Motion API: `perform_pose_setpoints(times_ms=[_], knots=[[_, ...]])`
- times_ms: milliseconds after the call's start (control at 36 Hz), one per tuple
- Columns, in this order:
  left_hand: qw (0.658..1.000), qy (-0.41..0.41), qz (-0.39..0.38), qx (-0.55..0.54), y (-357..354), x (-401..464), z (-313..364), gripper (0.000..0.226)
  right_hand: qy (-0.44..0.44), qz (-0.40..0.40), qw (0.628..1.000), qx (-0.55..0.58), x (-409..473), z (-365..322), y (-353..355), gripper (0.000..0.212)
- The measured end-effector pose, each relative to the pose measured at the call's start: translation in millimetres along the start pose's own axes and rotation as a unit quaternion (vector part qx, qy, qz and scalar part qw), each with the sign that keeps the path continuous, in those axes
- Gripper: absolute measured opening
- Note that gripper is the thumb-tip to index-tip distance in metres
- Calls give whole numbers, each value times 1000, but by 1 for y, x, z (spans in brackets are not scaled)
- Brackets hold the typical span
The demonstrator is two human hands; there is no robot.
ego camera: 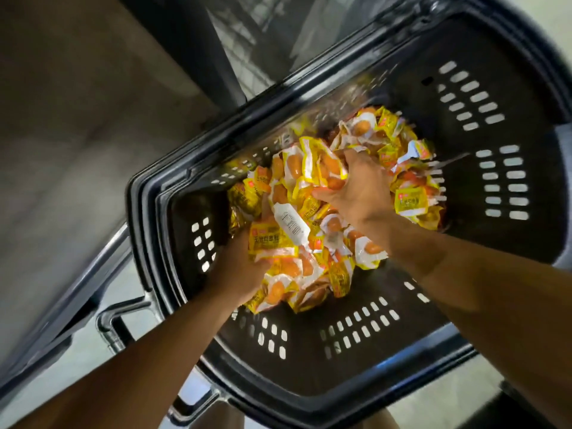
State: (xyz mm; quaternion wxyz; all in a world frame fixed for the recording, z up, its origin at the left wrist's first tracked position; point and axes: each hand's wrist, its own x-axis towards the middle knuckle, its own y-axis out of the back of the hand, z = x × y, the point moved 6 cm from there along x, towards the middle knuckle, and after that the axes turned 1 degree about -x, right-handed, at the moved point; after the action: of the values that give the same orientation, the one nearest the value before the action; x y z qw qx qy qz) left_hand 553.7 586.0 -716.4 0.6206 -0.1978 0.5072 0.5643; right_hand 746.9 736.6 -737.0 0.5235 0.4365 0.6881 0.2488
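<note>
Black basket (309, 366), packets (411, 199) gripped between left hand (238, 270) and right hand (362, 190)

The yellow packets (411, 201) bear Chinese print, too blurred.

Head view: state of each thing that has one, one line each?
basket: open-topped, seen from above, partly filled.
packets: sealed, heaped loose on the basket floor.
left hand: dug into the near-left side of the heap, grips a bunch of packets, fingers mostly buried.
right hand: on top of the heap, fingers curled round a bunch of packets.
</note>
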Motion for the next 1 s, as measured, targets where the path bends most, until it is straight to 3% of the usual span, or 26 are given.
perform_pose_setpoints(times_ms=[139, 250, 361, 528, 611, 694, 750, 806, 889, 1000], knots=[[1000, -17, -2, 20, 2, -4, 2, 48, 65, -43, 992, 102, -3, -6, 9, 46], [998, -53, 22, 25, 6, -13, 5, 46, 27, -64, 977, 203, -23, -2, 9, 31], [998, -62, 16, 26, 8, -29, 11, 46, -45, -47, 961, 270, -61, 15, 20, 38], [999, -49, 11, 3, 22, -67, 30, 42, -252, 26, 873, 416, -127, 49, 57, 20], [998, -63, 9, -10, 35, -96, 48, 40, -289, 86, 841, 450, -158, 54, 89, 24], [995, -91, 35, -37, 53, -134, 74, 33, -305, 83, 801, 508, -188, 52, 121, 17], [991, -79, 42, -94, 65, -163, 90, 42, -297, 79, 812, 496, -208, 51, 149, 4], [981, -63, 43, -177, 77, -194, 104, 39, -297, 70, 820, 484, -226, 49, 176, 11], [957, -59, 18, -282, 94, -241, 126, 42, -320, 59, 774, 543, -255, 45, 213, 19], [938, -93, 1, -333, 122, -311, 163, 38, -273, -1, 816, 510, -295, 25, 270, 14]])
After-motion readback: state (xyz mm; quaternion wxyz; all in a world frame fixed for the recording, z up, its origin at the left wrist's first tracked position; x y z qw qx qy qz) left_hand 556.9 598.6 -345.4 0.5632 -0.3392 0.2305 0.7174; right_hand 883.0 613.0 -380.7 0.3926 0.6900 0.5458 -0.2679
